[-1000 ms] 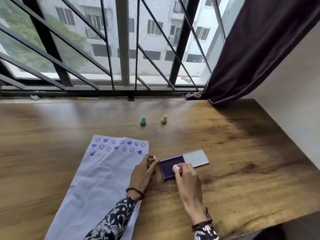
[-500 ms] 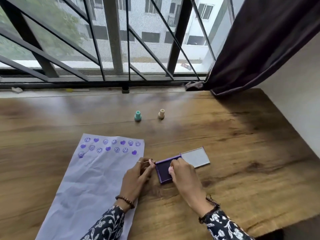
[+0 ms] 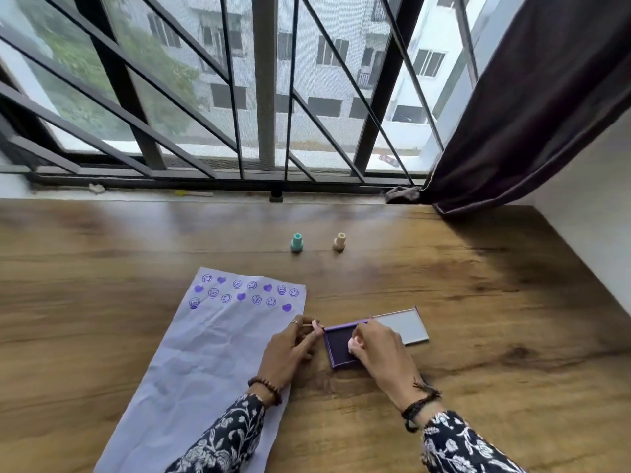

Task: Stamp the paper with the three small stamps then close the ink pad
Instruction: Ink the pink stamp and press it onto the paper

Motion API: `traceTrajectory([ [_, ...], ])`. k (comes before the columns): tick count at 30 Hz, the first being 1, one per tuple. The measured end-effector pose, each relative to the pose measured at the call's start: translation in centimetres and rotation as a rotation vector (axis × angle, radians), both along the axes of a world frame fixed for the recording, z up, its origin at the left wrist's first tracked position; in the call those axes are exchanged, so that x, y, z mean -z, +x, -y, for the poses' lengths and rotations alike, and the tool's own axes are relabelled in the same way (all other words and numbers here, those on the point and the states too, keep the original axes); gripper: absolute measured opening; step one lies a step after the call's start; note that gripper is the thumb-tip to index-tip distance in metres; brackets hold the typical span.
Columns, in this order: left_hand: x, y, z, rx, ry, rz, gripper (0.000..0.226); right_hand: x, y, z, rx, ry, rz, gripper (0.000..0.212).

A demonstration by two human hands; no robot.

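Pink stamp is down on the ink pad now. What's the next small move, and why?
Probably lift the pink stamp off the open ink pad and press it below the purple marks on the paper: the right hand holds it on the ink while the left hand steadies the pad.

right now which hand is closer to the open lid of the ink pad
Right. The right hand presses a pink stamp on the ink pad, right beside the lid. The left hand is at the pad's far edge, over the paper.

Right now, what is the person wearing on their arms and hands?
Both arms have dark sleeves with a white floral print. The left hand has a silver ring and a brown beaded bracelet; the right hand has a black braided cord wristband.
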State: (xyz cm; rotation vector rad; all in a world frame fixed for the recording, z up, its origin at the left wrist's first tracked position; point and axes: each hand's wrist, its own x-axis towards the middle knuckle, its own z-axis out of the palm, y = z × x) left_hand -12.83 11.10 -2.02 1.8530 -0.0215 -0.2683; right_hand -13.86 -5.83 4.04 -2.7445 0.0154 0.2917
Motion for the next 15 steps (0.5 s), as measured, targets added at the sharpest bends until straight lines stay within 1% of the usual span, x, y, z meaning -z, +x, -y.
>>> traceTrajectory([
  [3, -1.3, 0.0, -0.6, 0.066, 0.001, -0.002, 0.006, 0.0, 0.3, 0.6, 0.058, 0.071, -0.031, 0.015],
  [4, -1.8, 0.0, -1.1, 0.088, 0.041, 0.023, 0.008, 0.0, 0.5, 0.6, 0.080, 0.088, -0.049, 0.014],
  [5, -2.4, 0.0, -1.8, 0.113, 0.124, 0.074, 0.011, -0.1, 0.6, 0.5, 0.105, 0.097, -0.066, 0.014],
  [7, -3.3, 0.0, -3.9, 0.157, 0.347, 0.214, 0.024, -0.3, 0.8, -0.1, 0.159, 0.152, -0.062, 0.015],
  [8, -3.7, 0.0, -5.1, 0.161, 0.448, 0.290, 0.028, -0.6, 0.8, -0.8, 0.191, 0.246, -0.044, 0.016],
  [9, -4.2, -0.1, -6.5, 0.156, 0.534, 0.371, 0.031, -0.9, 0.7, -1.6, 0.233, 0.405, -0.034, 0.017],
  [10, -4.5, -0.1, -7.9, 0.159, 0.603, 0.438, 0.032, -1.2, 0.6, -2.7, 0.284, 0.610, -0.048, 0.017],
  [11, -4.6, -0.1, -9.3, 0.174, 0.655, 0.462, 0.033, -1.5, 0.5, -3.8, 0.337, 0.825, -0.086, 0.016],
  [12, -4.4, -0.2, -10.7, 0.200, 0.688, 0.445, 0.036, -1.7, 0.4, -4.8, 0.389, 1.006, -0.140, 0.015],
  [13, -4.0, -0.3, -11.9, 0.229, 0.705, 0.406, 0.041, -1.6, 0.3, -5.8, 0.434, 1.142, -0.196, 0.015],
  [14, -3.3, -0.6, -13.0, 0.250, 0.707, 0.354, 0.044, -1.5, 0.2, -6.7, 0.465, 1.231, -0.246, 0.016],
  [15, -2.5, -0.8, -13.8, 0.257, 0.683, 0.296, 0.040, -1.2, 0.1, -7.4, 0.485, 1.291, -0.291, 0.018],
])
